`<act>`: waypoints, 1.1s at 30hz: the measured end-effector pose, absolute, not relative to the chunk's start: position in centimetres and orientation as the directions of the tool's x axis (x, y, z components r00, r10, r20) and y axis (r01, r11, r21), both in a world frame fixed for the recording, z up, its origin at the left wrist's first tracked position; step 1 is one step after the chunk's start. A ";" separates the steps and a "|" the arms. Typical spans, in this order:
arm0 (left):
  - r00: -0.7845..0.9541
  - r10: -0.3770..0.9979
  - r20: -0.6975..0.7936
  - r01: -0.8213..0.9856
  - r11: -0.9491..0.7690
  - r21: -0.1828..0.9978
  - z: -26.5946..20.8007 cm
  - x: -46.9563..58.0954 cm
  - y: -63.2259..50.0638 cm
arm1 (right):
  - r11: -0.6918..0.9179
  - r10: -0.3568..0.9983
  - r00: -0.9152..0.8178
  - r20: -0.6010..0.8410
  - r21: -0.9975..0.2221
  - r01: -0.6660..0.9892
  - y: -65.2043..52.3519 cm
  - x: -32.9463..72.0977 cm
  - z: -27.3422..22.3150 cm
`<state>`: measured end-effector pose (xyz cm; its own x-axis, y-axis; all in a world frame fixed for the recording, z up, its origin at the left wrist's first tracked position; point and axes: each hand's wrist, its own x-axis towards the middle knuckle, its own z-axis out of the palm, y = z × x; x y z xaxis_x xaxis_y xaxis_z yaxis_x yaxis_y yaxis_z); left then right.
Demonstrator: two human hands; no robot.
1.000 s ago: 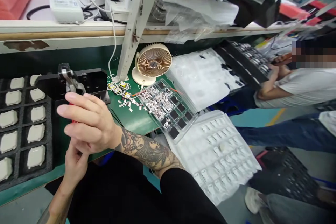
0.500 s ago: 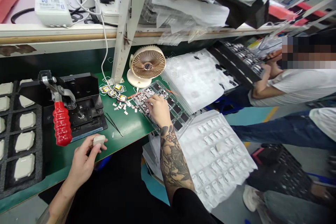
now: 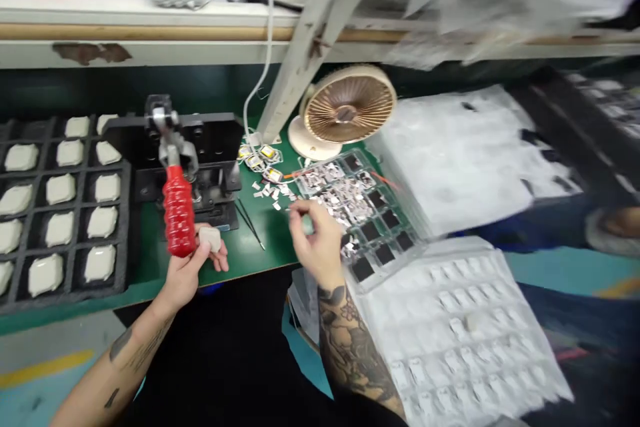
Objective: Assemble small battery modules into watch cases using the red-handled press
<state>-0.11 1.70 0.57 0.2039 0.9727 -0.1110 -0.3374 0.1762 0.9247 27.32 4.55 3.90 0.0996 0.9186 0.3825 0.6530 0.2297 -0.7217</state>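
Observation:
My left hand (image 3: 193, 260) grips a small cream-coloured plastic housing (image 3: 210, 238) between thumb and fingers, close by the red handle (image 3: 179, 210) of a black toggle-clamp fixture (image 3: 217, 180). Thumb and index finger of my right hand (image 3: 320, 243) are pinched together over the green bench; whatever is between them is too small to make out. Just right of that hand lies a clear compartment tray (image 3: 373, 250) with small silvery-pink pieces (image 3: 345, 203) and dark squares. More loose pieces (image 3: 277, 193) are scattered on the bench, near a pair of tweezers (image 3: 250, 223).
A black foam tray (image 3: 73, 287) of cream housings stands at the left. Small wired yellow-and-silver parts (image 3: 270, 153) lie below a beige fan (image 3: 347, 110). White sheets of parts (image 3: 460, 360) are at the right. A slanted post (image 3: 320, 33) and a shelf (image 3: 200, 53) rise behind.
My right hand has lifted away from the clear tray and moved left, fingers pinched. My left hand, still holding the housing, is now nearer the red handle. The view has swung left.

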 end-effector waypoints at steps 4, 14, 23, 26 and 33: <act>0.172 0.975 -0.140 -0.373 0.196 0.907 0.9 0.0 2.3 | 0.267 0.964 -0.096 0.249 -0.875 0.404 3.4 20.4 3.5; 0.139 0.974 -0.178 -0.418 0.221 0.881 0.8 -0.2 2.4 | 0.354 0.909 -0.344 0.234 -0.868 0.347 4.9 19.2 3.8; 0.222 0.956 -0.189 -0.350 0.259 0.900 0.6 -0.6 2.5 | 0.393 0.862 -0.451 0.230 -0.865 0.311 6.0 20.1 4.9; 0.229 0.953 -0.196 -0.350 0.268 0.897 0.5 -0.7 2.4 | 0.428 0.855 -0.444 0.268 -0.849 0.311 6.0 20.0 4.5; 0.190 0.958 -0.216 -0.349 0.272 0.897 0.0 -0.6 1.9 | 0.476 0.873 -0.344 0.347 -0.762 0.440 6.0 19.1 2.0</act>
<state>-0.65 1.92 0.00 0.1899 0.9577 -0.2161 -0.3491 0.2716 0.8969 19.15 6.04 1.96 -0.3435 0.8726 0.3473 0.4396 0.4762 -0.7616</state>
